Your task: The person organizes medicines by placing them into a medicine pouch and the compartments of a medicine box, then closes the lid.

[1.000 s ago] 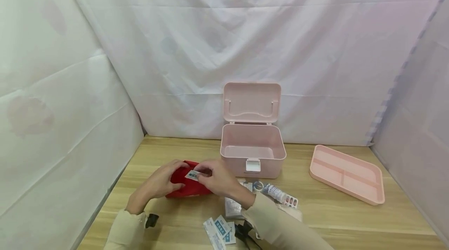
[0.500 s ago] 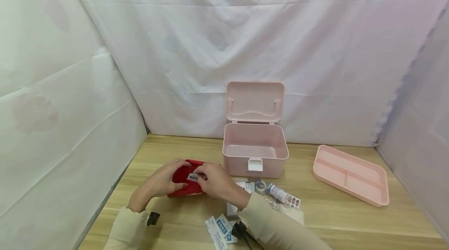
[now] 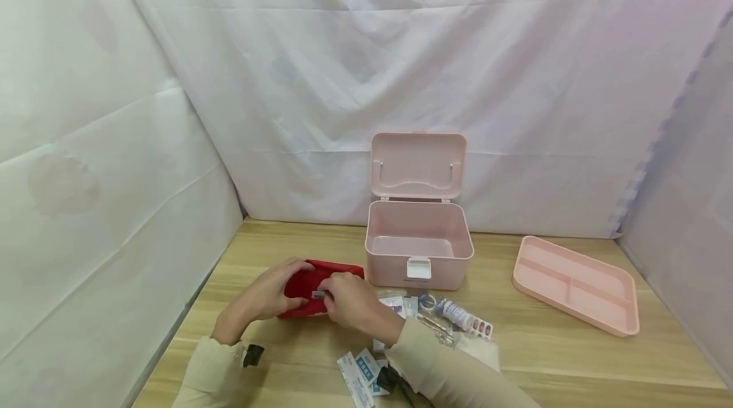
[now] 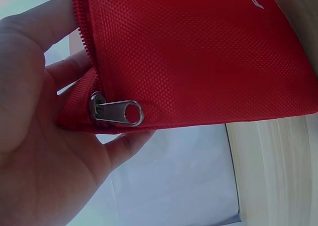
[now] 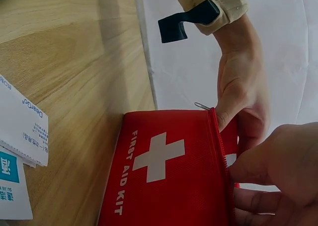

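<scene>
A red zippered first aid pouch stands unzipped on the table, its white cross and lettering visible in the right wrist view. My left hand grips the pouch's left end, with the metal zipper pull hanging beside the palm. Between thumb and fingers, my right hand pinches a small white-and-teal sachet at the pouch's mouth. Most of that sachet is hidden by the fingers and the pouch. What lies deeper in the pouch cannot be seen.
An open pink box stands behind, its lid raised. A pink divided tray lies at right. Several flat packets are near the front edge. A white bottle, tape roll and blister pack lie beside the right forearm.
The right hand has lowered the sachet further into the pouch's mouth, so less of it shows. The left hand keeps its hold on the pouch. The head view has shifted slightly.
</scene>
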Tool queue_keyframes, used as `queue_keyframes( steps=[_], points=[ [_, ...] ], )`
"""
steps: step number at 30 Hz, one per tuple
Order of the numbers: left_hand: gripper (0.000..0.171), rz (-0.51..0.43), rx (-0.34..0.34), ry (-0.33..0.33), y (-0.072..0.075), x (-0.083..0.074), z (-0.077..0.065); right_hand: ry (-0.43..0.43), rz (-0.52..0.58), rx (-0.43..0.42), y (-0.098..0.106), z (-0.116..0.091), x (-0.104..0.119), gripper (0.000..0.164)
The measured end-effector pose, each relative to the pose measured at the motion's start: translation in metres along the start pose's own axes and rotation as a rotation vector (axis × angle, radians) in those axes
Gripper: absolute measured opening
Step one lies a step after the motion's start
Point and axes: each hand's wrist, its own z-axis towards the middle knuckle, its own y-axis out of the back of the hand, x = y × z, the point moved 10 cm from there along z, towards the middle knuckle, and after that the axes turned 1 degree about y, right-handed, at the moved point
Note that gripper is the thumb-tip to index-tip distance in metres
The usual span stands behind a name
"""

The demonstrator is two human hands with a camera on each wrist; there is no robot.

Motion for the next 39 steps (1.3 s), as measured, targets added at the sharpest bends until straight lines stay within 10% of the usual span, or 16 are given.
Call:
queue_keyframes(
  steps=[19,28,39],
  points=[
    [0.055,0.009,-0.012,-0.032,-0.003,-0.001,-0.001,0.042,0.040,-0.009,0.001,-0.007,0.001,0.016],
    [0.056,0.004,-0.027,-0.044,-0.002,-0.002,-0.002,0.000,0.350,-0.144,0.049,-0.019,-0.024,0.012],
    [0.056,0.012,-0.028,-0.042,-0.002,-0.001,-0.001,-0.039,0.409,-0.116,0.058,-0.041,-0.047,0.009]
  ],
)
